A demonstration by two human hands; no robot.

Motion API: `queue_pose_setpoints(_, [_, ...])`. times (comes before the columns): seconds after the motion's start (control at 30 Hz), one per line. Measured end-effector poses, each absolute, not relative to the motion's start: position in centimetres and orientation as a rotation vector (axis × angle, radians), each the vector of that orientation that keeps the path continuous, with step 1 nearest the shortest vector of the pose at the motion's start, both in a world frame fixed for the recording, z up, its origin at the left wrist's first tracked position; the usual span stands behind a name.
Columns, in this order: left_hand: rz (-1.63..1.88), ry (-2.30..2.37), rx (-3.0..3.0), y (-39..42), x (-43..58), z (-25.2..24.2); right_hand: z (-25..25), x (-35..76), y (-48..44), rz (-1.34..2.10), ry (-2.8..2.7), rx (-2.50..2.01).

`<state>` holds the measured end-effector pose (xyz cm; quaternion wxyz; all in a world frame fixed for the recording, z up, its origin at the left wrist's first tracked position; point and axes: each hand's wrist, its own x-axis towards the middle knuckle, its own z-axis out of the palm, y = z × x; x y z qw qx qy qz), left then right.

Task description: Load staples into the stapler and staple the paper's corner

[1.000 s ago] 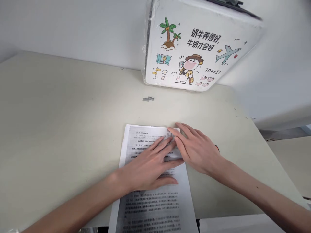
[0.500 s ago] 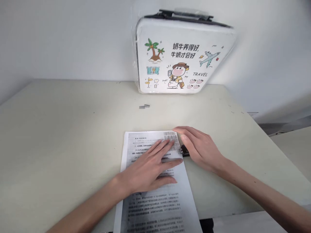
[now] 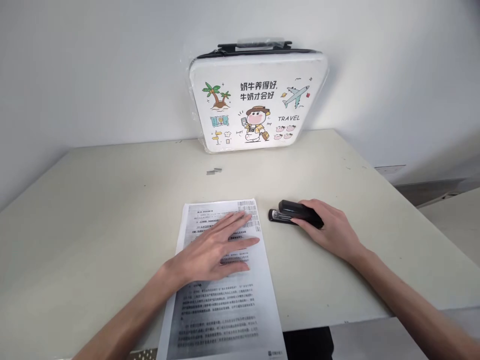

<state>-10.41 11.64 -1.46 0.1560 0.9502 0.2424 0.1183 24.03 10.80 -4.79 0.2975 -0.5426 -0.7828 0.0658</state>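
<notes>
A printed paper sheet (image 3: 225, 305) lies on the cream table (image 3: 93, 210), its lower end hanging over the front edge. My left hand (image 3: 213, 250) rests flat on the upper half of the sheet, fingers spread. Just right of the sheet's top corner sits a black stapler (image 3: 290, 213) on the table. My right hand (image 3: 330, 230) is wrapped around the stapler's back end.
A white illustrated case (image 3: 257, 102) with a black handle leans against the wall at the back of the table. Two small strips of staples (image 3: 213, 171) lie in front of it. The table's right edge runs close to my right forearm.
My right hand moved off the sheet's top right corner to the right and now grips the stapler, which has come into full view. The camera tilted up. My left hand stayed on the sheet.
</notes>
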Motion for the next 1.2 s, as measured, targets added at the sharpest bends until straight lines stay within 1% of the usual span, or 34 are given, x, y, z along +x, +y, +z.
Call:
queue_pose_setpoints(0.13, [0.406,0.815,2.721,10.8,-11.8,-0.5,-4.5,24.0,10.8,0.2,-2.02,-1.489])
queue_pose_setpoints(0.37, [0.378,1.162,2.697,7.4,-18.2,-0.3,-4.6,23.7,10.8,0.167,-1.999,-1.462])
queue_pose_setpoints(0.5, [0.249,1.232,2.67,5.1,-20.5,-0.8,-5.1,23.7,11.0,0.068,-1.977,-1.388])
queue_pose_setpoints(0.63, [0.112,1.248,2.685,3.6,-20.2,-1.2,-5.2,23.6,11.1,0.012,-1.928,-1.34])
queue_pose_setpoints(0.73, [0.111,1.278,2.697,3.9,-18.0,-1.4,-4.9,23.5,11.0,-0.014,-1.872,-1.331])
queue_pose_setpoints(0.87, [0.134,1.25,2.702,6.1,-13.1,-1.6,-4.2,23.6,11.0,-0.091,-1.793,-1.244])
queue_pose_setpoints(1.07, [0.075,1.098,2.641,11.1,-3.6,-2.3,-2.3,24.9,10.0,-0.067,-1.719,-1.25])
queue_pose_setpoints(1.2, [0.145,0.993,2.621,13.3,3.6,-3.3,-1.2,26.1,8.4,-0.074,-1.717,-1.301])
